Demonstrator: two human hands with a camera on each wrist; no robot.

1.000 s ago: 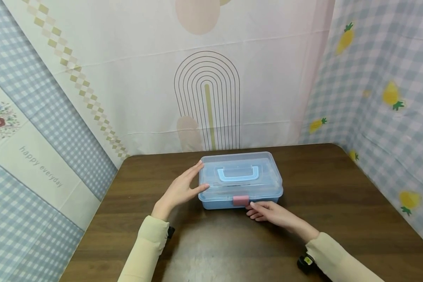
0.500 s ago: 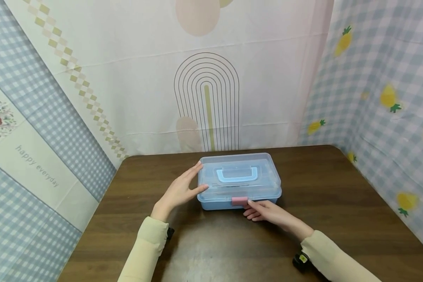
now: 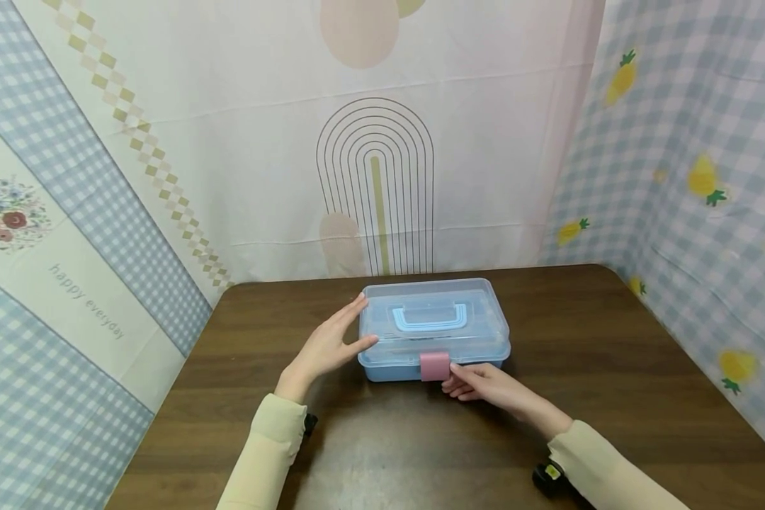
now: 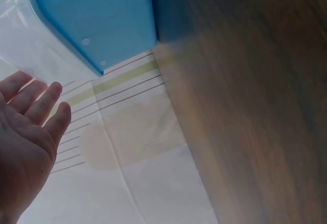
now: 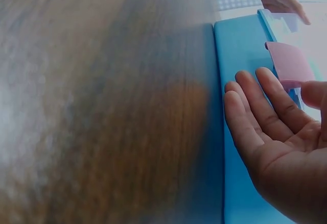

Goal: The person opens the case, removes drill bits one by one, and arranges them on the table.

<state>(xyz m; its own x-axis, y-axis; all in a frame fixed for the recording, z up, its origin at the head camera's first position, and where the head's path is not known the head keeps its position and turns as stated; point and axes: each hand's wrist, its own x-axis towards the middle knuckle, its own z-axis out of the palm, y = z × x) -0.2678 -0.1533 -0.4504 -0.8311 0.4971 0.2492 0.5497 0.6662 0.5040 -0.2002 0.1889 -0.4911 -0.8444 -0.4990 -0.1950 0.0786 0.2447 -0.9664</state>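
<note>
A blue storage box point(image 3: 395, 372) with a clear lid point(image 3: 433, 285) stands on the table. On the lid is a light blue handle point(image 3: 430, 326). Its pink latch point(image 3: 435, 367) sticks out from the box front, as the right wrist view also shows point(image 5: 291, 63). My left hand point(image 3: 321, 347) spreads along the lid's left end, thumb near the front corner; in the left wrist view its fingers point(image 4: 48, 101) are fairly straight. My right hand point(image 3: 487, 386) touches the latch's right edge with the thumb. Its fingers point(image 5: 250, 101) extend loosely beside the box front.
The dark wooden table point(image 3: 382, 446) ends against a patterned cloth backdrop point(image 3: 484, 142). Checked cloth point(image 3: 688, 283) hangs at the right and left. Each wrist carries a small black camera; the right one point(image 3: 548, 479) sits just above the table.
The pink latch has swung outward from the box front and now looks longer. My right thumb stays at its edge. The left hand keeps its place on the lid.
</note>
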